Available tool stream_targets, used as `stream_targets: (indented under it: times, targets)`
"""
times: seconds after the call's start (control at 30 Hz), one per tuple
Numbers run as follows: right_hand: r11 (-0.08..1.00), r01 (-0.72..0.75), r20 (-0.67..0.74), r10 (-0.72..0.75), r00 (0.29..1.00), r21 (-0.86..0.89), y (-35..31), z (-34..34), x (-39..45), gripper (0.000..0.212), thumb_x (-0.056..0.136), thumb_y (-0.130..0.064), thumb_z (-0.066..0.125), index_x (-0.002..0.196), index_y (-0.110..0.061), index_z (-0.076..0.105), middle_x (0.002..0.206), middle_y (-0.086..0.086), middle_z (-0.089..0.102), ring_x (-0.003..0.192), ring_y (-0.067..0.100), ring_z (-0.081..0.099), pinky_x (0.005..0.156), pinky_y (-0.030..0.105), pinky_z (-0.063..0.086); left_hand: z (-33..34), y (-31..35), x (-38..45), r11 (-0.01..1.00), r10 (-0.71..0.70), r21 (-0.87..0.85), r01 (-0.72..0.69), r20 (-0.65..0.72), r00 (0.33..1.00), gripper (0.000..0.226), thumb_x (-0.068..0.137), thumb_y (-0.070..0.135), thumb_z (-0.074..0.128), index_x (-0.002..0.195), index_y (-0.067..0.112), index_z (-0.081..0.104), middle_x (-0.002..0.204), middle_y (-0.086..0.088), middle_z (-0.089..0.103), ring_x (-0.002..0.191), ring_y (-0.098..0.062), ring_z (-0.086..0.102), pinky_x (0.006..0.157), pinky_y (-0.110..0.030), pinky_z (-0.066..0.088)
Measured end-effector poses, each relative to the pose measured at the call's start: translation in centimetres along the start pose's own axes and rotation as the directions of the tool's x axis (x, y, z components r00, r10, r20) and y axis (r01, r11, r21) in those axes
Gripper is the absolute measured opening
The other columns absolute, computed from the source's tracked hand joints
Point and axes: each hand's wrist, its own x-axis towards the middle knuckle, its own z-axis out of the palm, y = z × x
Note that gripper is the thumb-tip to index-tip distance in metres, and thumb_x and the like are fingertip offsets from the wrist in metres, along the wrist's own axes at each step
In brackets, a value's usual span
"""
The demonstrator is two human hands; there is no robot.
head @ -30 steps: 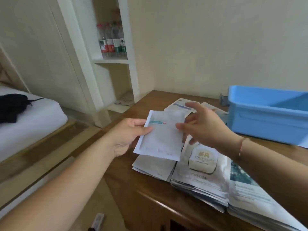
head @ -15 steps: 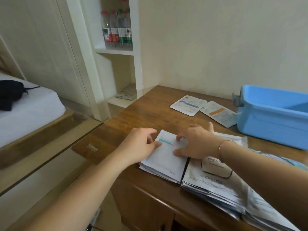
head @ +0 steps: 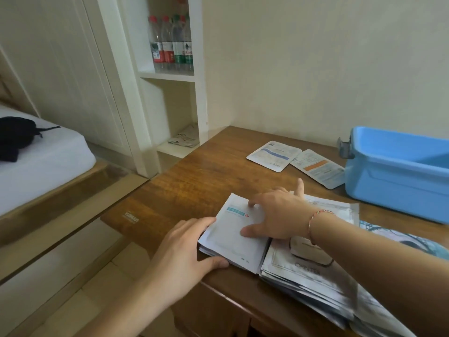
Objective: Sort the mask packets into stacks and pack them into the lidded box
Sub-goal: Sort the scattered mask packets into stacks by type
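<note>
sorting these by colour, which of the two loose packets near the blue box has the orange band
The packet with the orange band is the one lying right beside the blue box. Its neighbour, the packet with the blue band, lies farther left, slightly overlapping it.

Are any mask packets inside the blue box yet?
Cannot tell; the blue box stands open, but only part of its inside shows, and no packet appears there, while two packets lie on the table beside it.

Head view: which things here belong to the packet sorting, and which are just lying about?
Job:
white packet stack
grey packet pile
two loose packets
blue box
left hand
right hand

Lying about:
water bottles
black cloth
</note>
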Motion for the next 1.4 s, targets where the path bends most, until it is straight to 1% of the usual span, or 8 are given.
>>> stream_targets:
  times: [0.3,0.43,0.53,0.7,0.93,1.17,1.3,1.4]
  targets:
    - [0.992,0.098,-0.244,-0.076,0.967,0.079,2.1,-1.5,-2.2,0.058,0.085,-0.070,0.046,0.124,-0.028,0.056,0.124,-0.005,0.059,0.141,0.024,0.029,0.115,0.058,0.000,-1.5,2.4,0.6,0.972,0.008,0.230,-0.044,0.156,0.988,0.102,0.069,0.078,0.056,0.152,0.038,0.011,0.148,0.026,0.023,0.126,0.003,0.025,0.104,-0.024,0.031]
    - [0.939,0.174,-0.527,0.010,0.850,0.297,7.0,-3.0,-7.3,0.040,0.086,-0.055,0.058,0.116,-0.029,0.063,0.111,-0.010,0.067,0.107,0.010,0.058,0.094,0.031,0.048,-0.9,6.6,1.9,0.968,0.204,0.133,-0.211,0.068,0.977,0.089,0.070,0.086,0.041,0.147,0.043,0.026,0.140,0.036,0.019,0.118,0.017,0.011,0.099,-0.019,0.026]
    - [0.945,0.230,-0.651,-0.024,0.759,0.233,11.7,-2.1,-12.0,0.027,0.089,-0.046,0.056,0.098,-0.025,0.070,0.089,-0.010,0.070,0.081,0.009,0.064,0.072,0.029,0.054,1.7,11.7,2.1,0.939,0.344,0.016,-0.345,0.046,0.938,0.070,0.074,0.086,0.034,0.135,0.052,0.037,0.138,0.041,0.022,0.127,0.019,0.013,0.104,-0.020,0.027]
    - [0.999,0.044,-0.573,-0.051,0.818,-0.026,22.3,3.1,-19.5,0.018,0.091,-0.028,0.055,0.080,-0.020,0.066,0.068,-0.003,0.060,0.066,0.021,0.057,0.055,0.030,0.046,8.8,21.8,0.0,0.792,0.611,-0.075,-0.606,0.072,0.789,0.055,0.077,0.068,0.048,0.122,0.039,0.061,0.130,0.018,0.054,0.120,-0.004,0.047,0.098,-0.020,0.038]
    - [0.777,-0.572,-0.229,0.626,0.745,0.262,34.1,8.8,-24.7,0.058,0.094,-0.051,0.048,0.140,-0.017,0.044,0.151,0.003,0.040,0.139,0.022,0.035,0.113,0.036,0.030,16.0,31.3,-2.5,0.590,0.801,-0.144,-0.794,0.226,0.554,0.051,0.071,0.069,0.046,0.105,0.038,0.069,0.115,0.015,0.063,0.108,-0.006,0.059,0.091,-0.018,0.048]
    - [0.826,-0.564,-0.210,0.555,0.805,0.018,29.9,9.4,-31.3,0.059,0.084,-0.061,0.013,0.110,-0.026,0.053,0.123,-0.009,0.055,0.125,0.015,0.043,0.101,0.041,0.029,20.6,35.5,-5.3,0.553,0.808,-0.169,-0.816,0.347,0.476,0.060,0.071,0.068,0.043,0.115,0.034,0.065,0.120,0.016,0.061,0.114,-0.003,0.058,0.099,-0.017,0.044]
    - [0.845,-0.527,-0.408,0.450,0.794,-0.093,23.6,12.8,-38.5,0.054,0.085,-0.057,0.033,0.102,-0.024,0.073,0.101,-0.008,0.072,0.104,0.017,0.067,0.092,0.041,0.035,21.5,35.9,-6.7,0.525,0.806,-0.251,-0.813,0.455,0.379,0.095,0.078,0.067,0.056,0.155,0.022,0.021,0.161,0.011,0.020,0.149,-0.004,0.004,0.113,-0.036,-0.018]
    - [0.844,-0.536,-0.513,0.451,0.731,-0.023,20.5,16.5,-43.4,0.072,0.096,-0.063,0.018,0.112,-0.021,0.073,0.120,-0.003,0.069,0.141,0.003,0.031,0.110,0.037,0.014,22.3,35.9,-7.3,0.456,0.750,-0.135,-0.880,0.591,0.298,0.122,0.060,0.081,0.062,0.152,0.009,0.027,0.160,0.002,0.027,0.149,-0.012,0.013,0.119,-0.042,0.010]
